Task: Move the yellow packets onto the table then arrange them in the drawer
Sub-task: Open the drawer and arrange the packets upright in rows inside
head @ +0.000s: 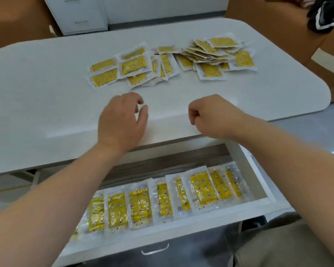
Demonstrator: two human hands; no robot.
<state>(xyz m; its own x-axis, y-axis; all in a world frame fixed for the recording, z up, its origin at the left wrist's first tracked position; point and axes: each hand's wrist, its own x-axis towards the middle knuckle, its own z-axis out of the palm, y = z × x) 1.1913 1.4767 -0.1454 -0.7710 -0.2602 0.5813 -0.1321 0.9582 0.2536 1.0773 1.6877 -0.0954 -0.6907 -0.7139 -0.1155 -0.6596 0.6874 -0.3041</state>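
Both hands are empty above the counter (pixel 46 78): the left hand (pixel 121 120) loose and released, the right hand (pixel 210 116) clenched on nothing. Yellow packets (pixel 172 60) lie heaped farther back, and a row (pixel 162 199) fills the drawer (pixel 245 160). I'd reach forward, square up a few, then extend that row.

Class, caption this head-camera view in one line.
Left hand and right hand hover empty between loose packets on the table and a row in the drawer.
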